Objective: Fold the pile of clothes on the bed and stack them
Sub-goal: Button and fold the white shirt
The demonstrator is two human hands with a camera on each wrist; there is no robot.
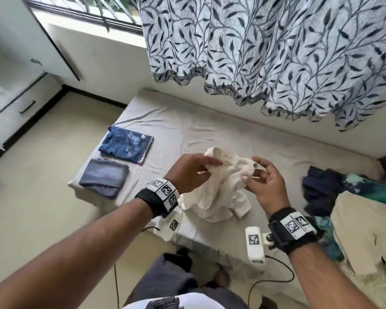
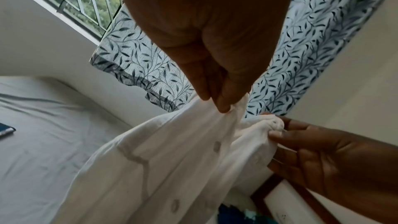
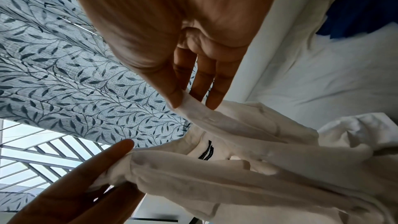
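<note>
A: White shirt (image 1: 218, 186), buttoned front, crumpled. Top bunched between both hands, held above the middle of the bed (image 1: 187, 128); lower part sags onto the sheet at the near edge. Dark label shows inside the collar in the right wrist view.

B: Hands?

A: Left hand (image 1: 187, 172) pinches a fold of the shirt, thumb against fingers. Right hand (image 1: 265, 184) pinches the other side, thumb and forefinger clamped on the cloth, remaining fingers loosely spread. Hands near each other, not touching.

B: Other clothes?

A: Folded blue shirt (image 1: 126, 144) far left on the bed; folded grey garment (image 1: 104, 176) just nearer than it, close to the left edge. The two lie side by side, apart. Unfolded pile (image 1: 343, 197) at right: dark blue, teal, beige pieces, reaching the near right edge.

B: Room to work?

A: Bare wrinkled sheet between the folded pieces and the pile, and beyond the shirt toward the far wall. Leaf-print curtain (image 1: 276, 52) hangs over the far side, its hem clear of the mattress.
</note>
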